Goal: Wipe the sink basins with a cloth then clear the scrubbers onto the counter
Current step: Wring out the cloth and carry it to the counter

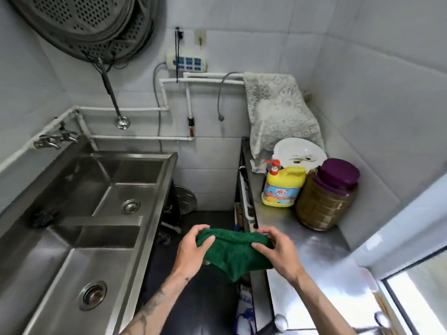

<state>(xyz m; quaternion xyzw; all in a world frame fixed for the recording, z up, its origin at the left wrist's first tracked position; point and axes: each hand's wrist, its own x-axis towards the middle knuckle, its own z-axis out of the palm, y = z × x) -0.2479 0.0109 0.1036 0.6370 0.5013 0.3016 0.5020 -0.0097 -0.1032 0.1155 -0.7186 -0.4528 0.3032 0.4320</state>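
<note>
A green cloth [233,252] hangs between my two hands over the gap between sink and counter. My left hand [191,249] pinches its left end, and my right hand [275,247] pinches its right end. The steel double sink [154,189] lies at the left, with a far basin [116,189] and a near basin [72,274]. A dark scrubber [44,217] sits on the divider at the sink's back wall. The steel counter [314,257] runs along the right.
A yellow detergent bottle [283,187], a brown jar with a purple lid [326,197] and a white plate [300,153] stand at the counter's far end. Taps [56,139] jut over the far basin. A ladle [113,97] and perforated trays [92,25] hang on the wall.
</note>
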